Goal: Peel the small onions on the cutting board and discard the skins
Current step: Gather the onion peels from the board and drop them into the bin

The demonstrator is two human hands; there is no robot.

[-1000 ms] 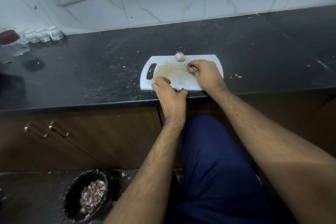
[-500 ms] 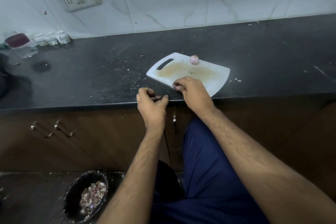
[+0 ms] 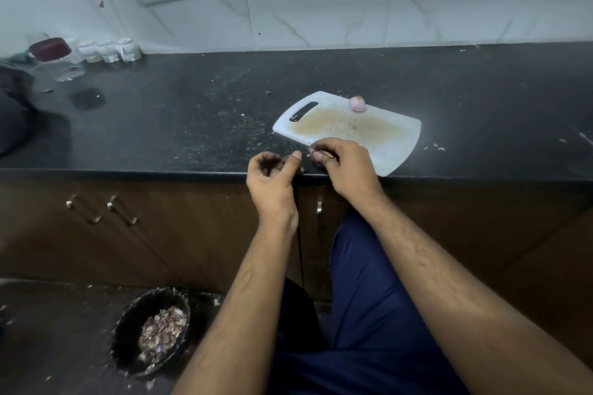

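A white cutting board (image 3: 394, 141) lies askew on the black counter, its right corner over the front edge. One small pink onion (image 3: 357, 103) rests at the board's far edge. My right hand (image 3: 345, 167) hovers at the board's near edge, fingers pinched on scraps of onion skin (image 3: 310, 153). My left hand (image 3: 272, 178) is just left of it at the counter's edge, fingers curled loosely with nothing visible in them. A black bin (image 3: 128, 330) with a heap of onion skins stands on the floor at lower left.
The black counter (image 3: 192, 119) is strewn with fine skin bits. Glass jars (image 3: 57, 58) and small white containers (image 3: 109, 50) stand at the far left by the wall. Brown cabinet doors with metal handles (image 3: 123, 210) sit below the counter. My blue-trousered leg (image 3: 369, 314) is below the hands.
The board has turned askew, with one corner pulled past the counter's edge. Both hands have drawn back from the board to the front edge, my right hand carrying skin scraps.
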